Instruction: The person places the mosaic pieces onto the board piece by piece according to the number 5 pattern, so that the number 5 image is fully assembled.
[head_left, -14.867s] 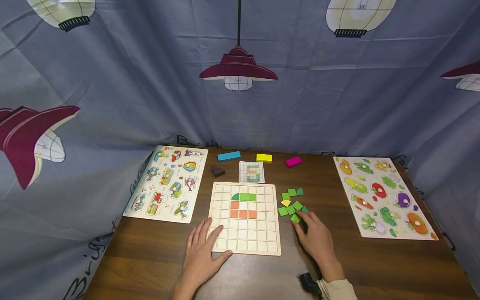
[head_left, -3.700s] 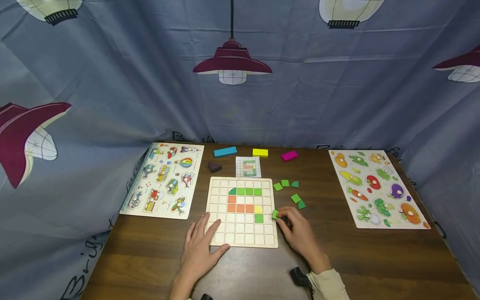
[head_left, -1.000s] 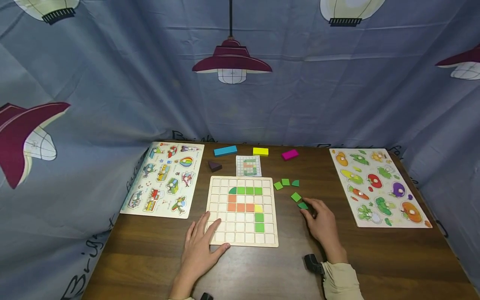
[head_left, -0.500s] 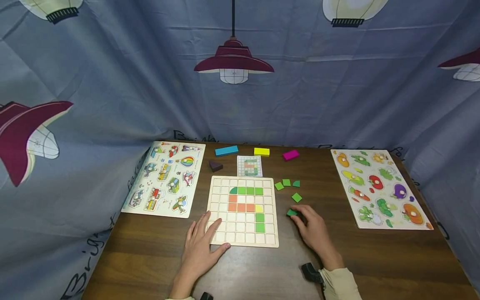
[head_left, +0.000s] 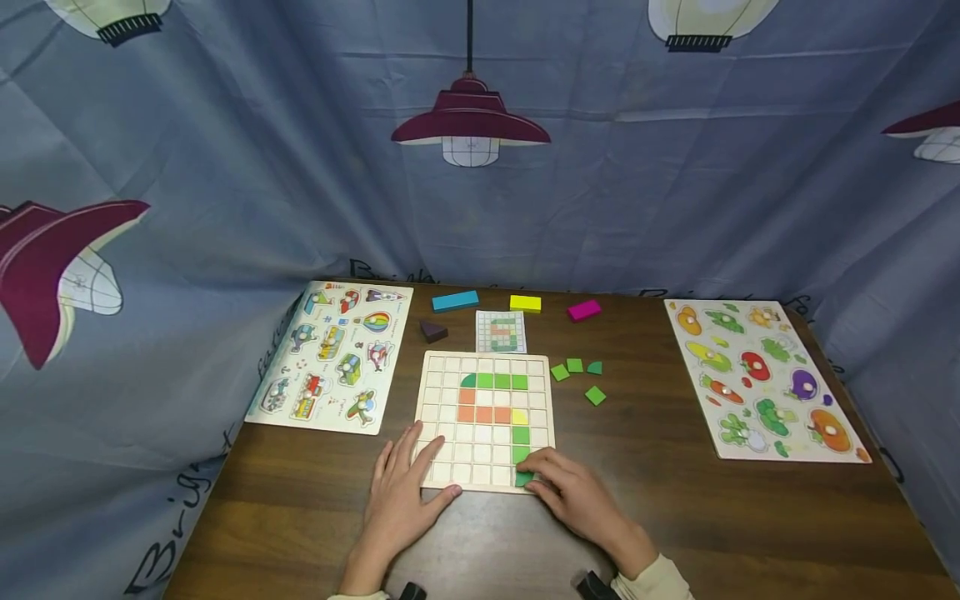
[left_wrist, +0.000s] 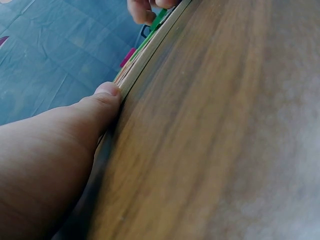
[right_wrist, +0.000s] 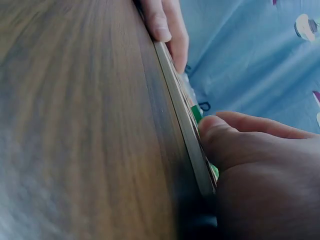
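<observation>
A pale wooden grid board (head_left: pixel 482 456) lies on the table. Set in its cells are an upper row of green tiles (head_left: pixel 502 381), orange tiles (head_left: pixel 483 414), a yellow tile (head_left: pixel 519 417) and a green column below it. With fingers spread, my left hand (head_left: pixel 401 500) rests on the board's lower left corner; its thumb touches the front edge. My right hand (head_left: pixel 585 500) pinches a dark green tile (head_left: pixel 523 479) at the bottom row, under the green column. Fingers partly cover that tile. In the right wrist view the dark green tile (right_wrist: pixel 196 114) sits by the thumb.
Several loose green tiles (head_left: pixel 596 396) lie right of the board. Behind it is a printed pattern card (head_left: pixel 501 332), with blue (head_left: pixel 455 301), yellow (head_left: pixel 526 304), magenta (head_left: pixel 584 310) and dark (head_left: pixel 433 331) blocks around. Picture puzzles stand left (head_left: pixel 330 358) and right (head_left: pixel 765 383).
My right hand took the dark green tile from the table and carried it left to the board's bottom row. Earlier, yellow and green tiles joined the board. My left hand stays put.
</observation>
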